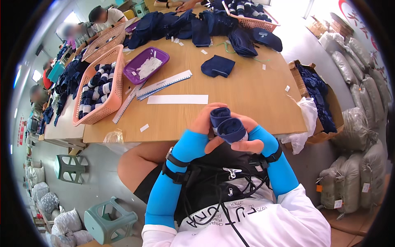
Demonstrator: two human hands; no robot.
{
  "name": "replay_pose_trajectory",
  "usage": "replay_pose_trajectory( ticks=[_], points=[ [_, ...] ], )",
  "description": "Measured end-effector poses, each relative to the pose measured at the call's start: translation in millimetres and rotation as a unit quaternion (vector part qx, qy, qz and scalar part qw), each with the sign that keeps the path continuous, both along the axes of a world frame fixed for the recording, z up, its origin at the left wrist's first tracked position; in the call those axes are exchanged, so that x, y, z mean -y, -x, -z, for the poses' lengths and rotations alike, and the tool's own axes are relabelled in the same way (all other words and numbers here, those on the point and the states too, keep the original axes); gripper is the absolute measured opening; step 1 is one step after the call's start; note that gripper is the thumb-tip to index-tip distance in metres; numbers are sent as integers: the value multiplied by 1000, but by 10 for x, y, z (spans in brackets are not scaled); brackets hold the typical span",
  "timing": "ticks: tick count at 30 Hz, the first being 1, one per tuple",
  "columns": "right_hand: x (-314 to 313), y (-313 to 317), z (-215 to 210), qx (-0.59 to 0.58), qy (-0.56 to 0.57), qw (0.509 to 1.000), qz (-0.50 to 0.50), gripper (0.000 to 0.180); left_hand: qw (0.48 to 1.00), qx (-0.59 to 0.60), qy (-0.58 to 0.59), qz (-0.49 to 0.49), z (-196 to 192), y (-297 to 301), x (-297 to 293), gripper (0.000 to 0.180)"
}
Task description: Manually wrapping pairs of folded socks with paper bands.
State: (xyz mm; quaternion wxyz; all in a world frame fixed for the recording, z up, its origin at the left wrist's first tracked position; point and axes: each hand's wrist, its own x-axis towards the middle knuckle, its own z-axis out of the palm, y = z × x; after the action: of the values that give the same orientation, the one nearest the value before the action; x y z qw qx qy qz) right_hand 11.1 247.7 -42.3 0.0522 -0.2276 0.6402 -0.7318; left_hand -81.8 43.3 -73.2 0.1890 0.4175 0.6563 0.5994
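Just over the near edge of the table, I hold a rolled navy cloth bundle (231, 128) between both hands. Its two coiled ends face up, and a bit of white shows along its lower side. My left hand (202, 122) is wrapped round its left side, thumb beneath. From the right my right hand (251, 142) closes on it, with the thumb across the front. A blank white paper strip (177, 99) lies on the table ahead of my left hand. Farther off is a folded navy cloth piece (218, 66).
Rulers (164, 85) lie beside a purple tray (128, 73) of white labels. A pink basket (119, 88) holds banded navy rolls. Navy cloth heaps (164, 25) and another basket (263, 25) line the far side. A carton (339, 119) stands right; green stools (108, 220) stand left. People sit beyond.
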Motion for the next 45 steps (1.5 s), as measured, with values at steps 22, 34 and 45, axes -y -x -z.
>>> replay_pose_trajectory(
  ticks=[22,34,45],
  points=[
    [-566,-186,-54,-91,-397,833,376,61,860,-482,-14,-164,-14,-83,-753,65],
    [-555,-40,423,-69,-59,957,275,42,939,-290,-99,-159,122,-87,-746,57],
    [-606,-42,388,-35,-101,977,186,46,982,-52,-58,-173,100,-50,-745,30]
  ],
)
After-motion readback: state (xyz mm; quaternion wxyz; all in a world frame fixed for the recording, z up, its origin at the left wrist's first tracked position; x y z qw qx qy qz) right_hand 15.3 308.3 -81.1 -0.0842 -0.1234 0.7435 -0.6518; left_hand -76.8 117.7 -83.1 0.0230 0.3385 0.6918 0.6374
